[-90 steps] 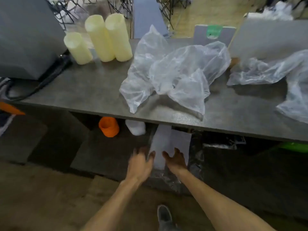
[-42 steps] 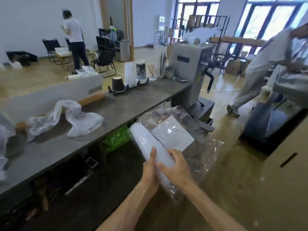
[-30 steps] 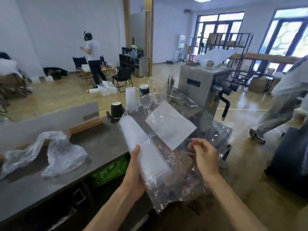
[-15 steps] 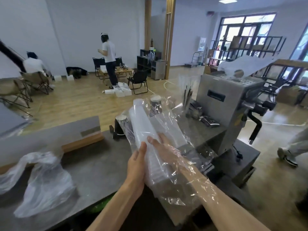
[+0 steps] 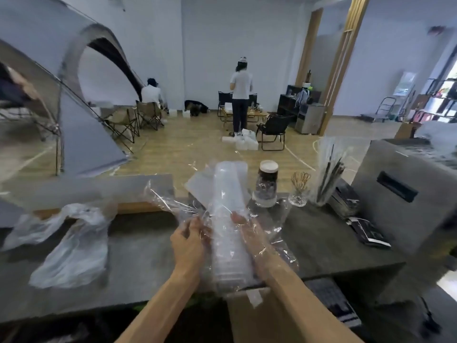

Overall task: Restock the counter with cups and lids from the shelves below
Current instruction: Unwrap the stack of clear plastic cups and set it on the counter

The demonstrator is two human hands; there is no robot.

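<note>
A long stack of clear plastic cups (image 5: 228, 219) in a crinkled clear plastic bag (image 5: 173, 203) stands nearly upright over the dark grey counter (image 5: 138, 263). My left hand (image 5: 189, 240) grips the bag and the stack from the left. My right hand (image 5: 249, 240) is inside the bag, against the stack's right side, seen through the film. A white sheet inside the bag shows behind the stack's top.
Empty crumpled plastic bags (image 5: 71, 241) lie on the counter's left. A stack of dark printed cups (image 5: 266, 184), a small glass (image 5: 299, 189) and a bag of straws (image 5: 330, 174) stand at the back right, beside a grey machine (image 5: 405, 194). A cardboard box (image 5: 249, 315) sits below. People stand far off.
I lifted the bagged cup stack from the low shelf up over the counter. My right hand slid into the bag, and the stack turned from slanted to almost upright.
</note>
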